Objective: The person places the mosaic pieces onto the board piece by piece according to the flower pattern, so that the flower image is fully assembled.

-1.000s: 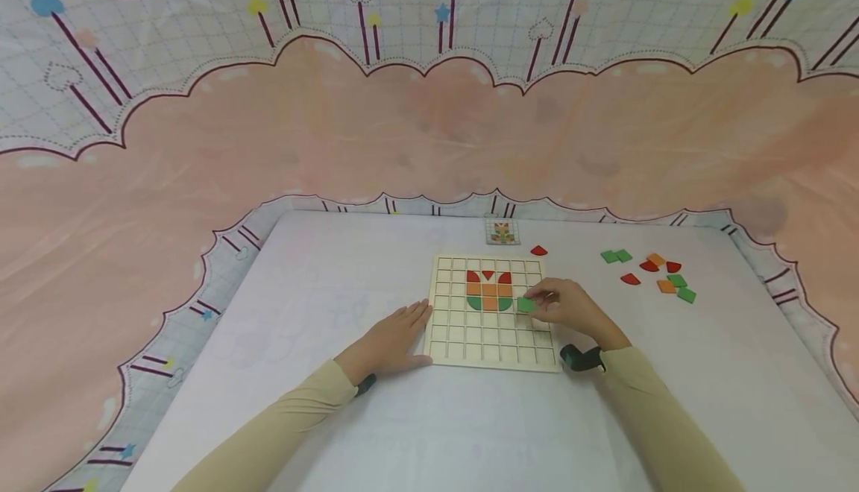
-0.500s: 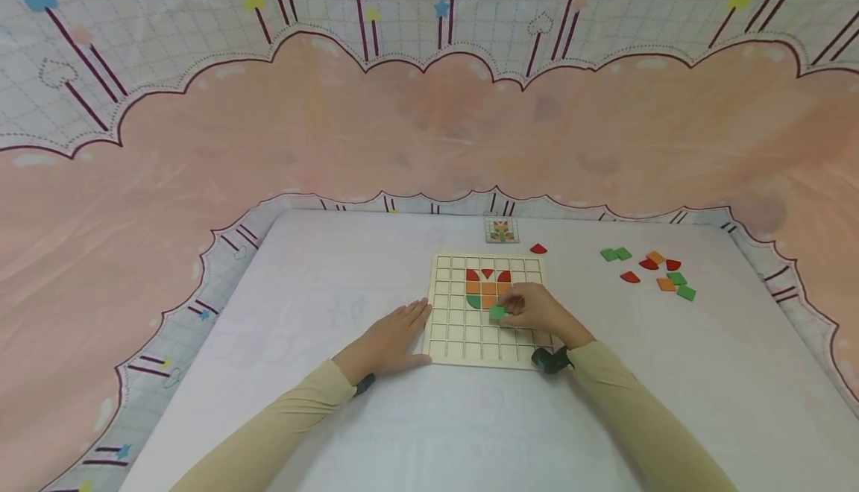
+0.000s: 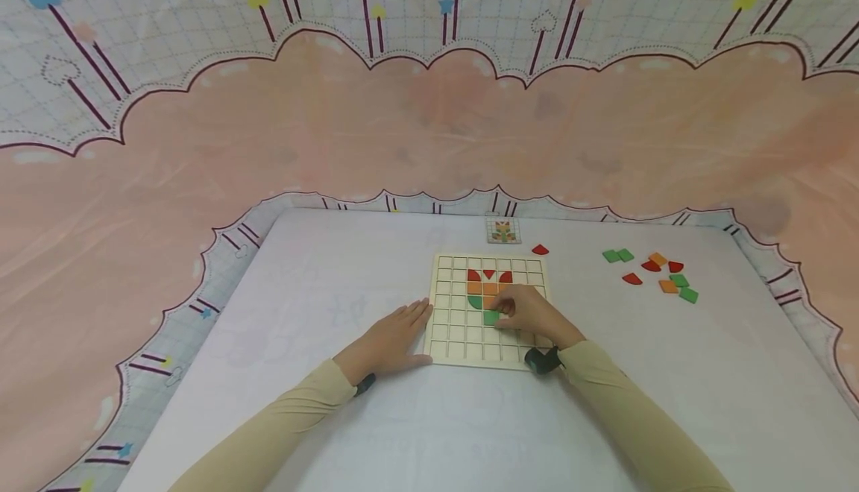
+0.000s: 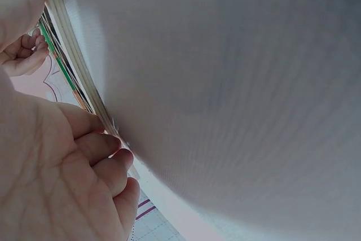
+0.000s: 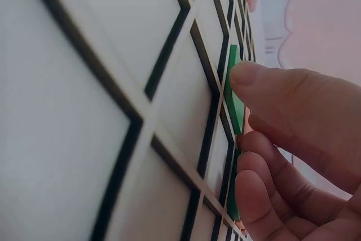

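Note:
A pale wooden grid board (image 3: pixel 458 334) lies on the table, its cells bearing red, orange and green tiles. My right hand (image 3: pixel 530 309) is over the board, thumb and finger at a green square tile (image 3: pixel 491 317) below the orange tiles (image 3: pixel 474 288). In the right wrist view, the thumb is on that green tile (image 5: pixel 234 97), which stands slightly proud of the grid, while the other fingers are curled. My left hand (image 3: pixel 389 339) rests flat on the table, its fingertips and thumb against the board's left edge (image 4: pixel 84 71).
Behind the board lies a small pattern card (image 3: pixel 503 231) with a tile picture. One red rounded tile (image 3: pixel 540 250) is near the board's upper right corner. Several loose green, orange and red tiles (image 3: pixel 667 286) lie farther right on the white table (image 3: pixel 335 268).
My right hand has carried the green square tile leftward from the board's right side to a cell under the orange tiles. My left hand stays at the board's edge.

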Motion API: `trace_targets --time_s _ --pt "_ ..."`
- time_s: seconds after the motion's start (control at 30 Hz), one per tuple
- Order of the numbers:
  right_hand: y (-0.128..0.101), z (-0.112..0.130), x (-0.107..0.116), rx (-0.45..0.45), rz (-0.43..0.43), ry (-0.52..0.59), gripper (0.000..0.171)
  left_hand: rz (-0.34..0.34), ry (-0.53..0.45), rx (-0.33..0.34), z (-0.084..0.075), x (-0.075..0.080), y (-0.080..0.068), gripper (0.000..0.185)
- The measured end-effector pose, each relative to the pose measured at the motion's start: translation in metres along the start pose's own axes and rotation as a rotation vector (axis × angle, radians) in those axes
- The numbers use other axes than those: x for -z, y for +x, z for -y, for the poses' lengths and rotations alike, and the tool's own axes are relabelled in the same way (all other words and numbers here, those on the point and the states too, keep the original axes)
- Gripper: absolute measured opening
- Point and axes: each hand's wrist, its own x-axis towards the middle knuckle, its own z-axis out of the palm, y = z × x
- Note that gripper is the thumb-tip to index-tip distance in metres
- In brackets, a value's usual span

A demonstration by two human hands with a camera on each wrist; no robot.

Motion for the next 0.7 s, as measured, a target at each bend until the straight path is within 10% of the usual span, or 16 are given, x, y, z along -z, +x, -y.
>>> trace_targets --time_s 0.7 --pt "0.0000 -0.0011 -0.0013 -0.049 -0.010 -0.007 0.013 0.006 0.006 0.000 -0.0004 0.0001 0.0012 0.089"
